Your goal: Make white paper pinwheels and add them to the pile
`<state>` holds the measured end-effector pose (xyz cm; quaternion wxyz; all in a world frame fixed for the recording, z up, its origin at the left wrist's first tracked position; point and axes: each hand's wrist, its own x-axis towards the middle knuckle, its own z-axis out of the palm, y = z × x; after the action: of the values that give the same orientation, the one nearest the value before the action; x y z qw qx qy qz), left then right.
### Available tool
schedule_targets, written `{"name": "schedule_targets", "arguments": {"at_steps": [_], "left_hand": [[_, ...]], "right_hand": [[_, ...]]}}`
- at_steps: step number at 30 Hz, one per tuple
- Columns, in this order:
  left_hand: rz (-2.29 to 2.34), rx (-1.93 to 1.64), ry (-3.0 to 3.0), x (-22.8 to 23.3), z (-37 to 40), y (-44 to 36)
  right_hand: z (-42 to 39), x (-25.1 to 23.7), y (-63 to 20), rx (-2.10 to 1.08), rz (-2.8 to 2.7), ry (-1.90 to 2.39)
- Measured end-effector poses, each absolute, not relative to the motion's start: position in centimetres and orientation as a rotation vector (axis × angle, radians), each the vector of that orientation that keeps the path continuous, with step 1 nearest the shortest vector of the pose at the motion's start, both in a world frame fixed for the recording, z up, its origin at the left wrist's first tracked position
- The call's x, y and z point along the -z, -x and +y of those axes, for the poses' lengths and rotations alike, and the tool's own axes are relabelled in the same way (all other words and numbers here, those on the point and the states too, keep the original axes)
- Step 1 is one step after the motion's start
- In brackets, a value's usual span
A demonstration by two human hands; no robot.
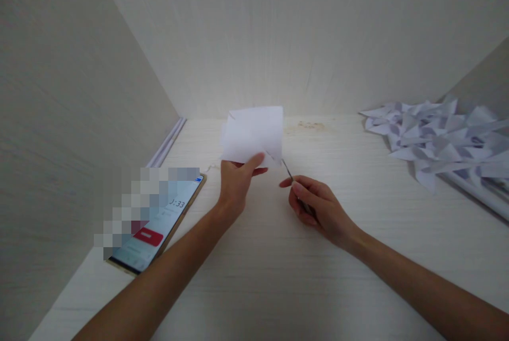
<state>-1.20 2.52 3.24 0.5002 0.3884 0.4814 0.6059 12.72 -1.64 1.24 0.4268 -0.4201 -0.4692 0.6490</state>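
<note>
My left hand (238, 174) is closed on a white sheet of paper (252, 131), thumb on top and fingers underneath, holding it raised above the table. A short diagonal slit shows near the paper's upper left corner, and another line runs near its lower right corner. In my right hand (314, 200) is a slim, dark metal blade-like tool (287, 168); the fingers wrap its rear part and hide its exact kind. Its tip is at the lower right corner of the paper; whether it touches, I cannot tell.
To the right lies a heap of folded white paper pinwheels (441, 137), with rolled white paper tubes (477, 192) under it. A phone (159, 229) with its screen lit lies at left. More white rolls (169, 142) lean by the left wall. Pale walls enclose the white table (254, 277).
</note>
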Motion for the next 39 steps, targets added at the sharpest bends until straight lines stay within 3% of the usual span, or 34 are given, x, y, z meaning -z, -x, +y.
{"name": "schedule_targets", "arguments": {"at_steps": [6,8,14,20,39], "left_hand": [[1.162,-1.537,-0.858,-1.4,3.4,2.1],[1.147,-1.509,-0.88,-0.9,3.4,2.2],[1.106,-1.384,-0.995,-0.3,2.7,1.6],[1.085,-1.298,-1.042,-0.8,1.7,0.7],[1.154,-1.449,-0.945,-0.9,0.5,-1.7]], "right_hand": [[0.2,-0.4,-15.3,-0.891,-1.473,1.323],[0.8,-0.4,-16.0,-0.807,-1.449,1.333],[1.0,-0.6,-14.6,-1.177,-1.1,1.159],[0.3,-0.6,-13.3,-1.073,-1.361,1.232],[0.3,-0.5,-14.1,-1.388,-1.361,0.994]]}}
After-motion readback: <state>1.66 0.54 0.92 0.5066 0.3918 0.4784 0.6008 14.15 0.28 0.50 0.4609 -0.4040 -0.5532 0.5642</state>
